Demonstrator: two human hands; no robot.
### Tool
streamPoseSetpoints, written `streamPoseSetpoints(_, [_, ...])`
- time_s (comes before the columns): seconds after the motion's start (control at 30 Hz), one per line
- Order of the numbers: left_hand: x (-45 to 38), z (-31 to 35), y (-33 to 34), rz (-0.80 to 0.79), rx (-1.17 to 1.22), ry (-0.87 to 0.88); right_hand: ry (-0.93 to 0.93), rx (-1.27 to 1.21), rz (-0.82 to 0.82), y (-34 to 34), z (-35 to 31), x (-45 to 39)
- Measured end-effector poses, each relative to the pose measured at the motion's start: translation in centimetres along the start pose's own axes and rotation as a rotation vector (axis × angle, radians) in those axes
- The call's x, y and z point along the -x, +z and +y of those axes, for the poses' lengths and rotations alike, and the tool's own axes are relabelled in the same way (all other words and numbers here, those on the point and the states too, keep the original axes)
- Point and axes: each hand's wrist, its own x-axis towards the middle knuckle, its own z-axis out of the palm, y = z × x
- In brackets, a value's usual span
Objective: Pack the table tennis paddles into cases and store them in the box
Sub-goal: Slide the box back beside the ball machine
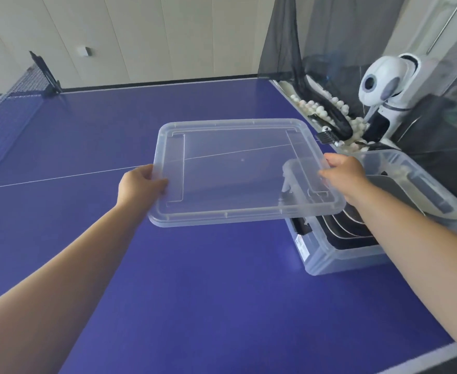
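While the clear, translucent rectangular plastic lid is held in the air, the clear plastic storage box sits open on the blue table tennis table, just beneath and beyond the right hand. Dark zippered paddle cases stand on edge inside the box, side by side; exact count not readable. No loose paddles or cases show on the table.

Judgement: packing looks finished, closing is what remains. Lid must come rightward over the box and be pressed onto the rim.

Left hand: arm extended, thumb on top of the lid's left short edge, fingers curled under it, pinching the rim. Right hand: arm extended, gripping the right short edge, fingers over the top, thumb hidden. Lid roughly level, slightly tilted, its right corner overlapping the box's near-left corner, not seated.

Beyond the right hand: a white ball-feeding machine and white balls gathered in a black net.
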Motion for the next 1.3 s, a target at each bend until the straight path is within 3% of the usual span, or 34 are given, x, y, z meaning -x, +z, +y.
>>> streamPoseSetpoints(0.33, [5.8,3.9,9.0,-0.101,-0.065,0.067,0.035,0.033,0.064,-9.2,6.8,-0.2])
streamPoseSetpoints(0.87, [13.8,10.0,25.9,0.029,-0.041,-0.004,-0.014,0.075,-0.043,-23.2,16.0,-7.3])
streamPoseSetpoints(1.3, [15.5,10.7,30.4,0.072,-0.227,-0.031,0.020,0.114,-0.142,-23.8,22.1,-10.9])
